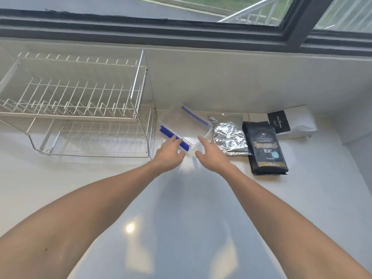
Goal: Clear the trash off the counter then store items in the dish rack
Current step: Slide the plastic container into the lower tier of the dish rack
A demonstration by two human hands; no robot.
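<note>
A clear plastic food container (186,125) with blue clip flaps lies on the white counter, just right of the two-tier wire dish rack (80,105), which holds nothing. My left hand (171,154) rests its fingers on the container's near blue flap. My right hand (211,156) touches the container's near right corner with fingers spread. A crumpled silver foil bag (229,137), a black coffee bag (265,148) and a white pouch with a black label (291,123) lie in a row to the right.
The white counter (181,218) stretches toward me below my forearms. A white backsplash wall and a dark-framed window (181,29) run along the back. A wall corner (354,137) closes off the counter at the far right.
</note>
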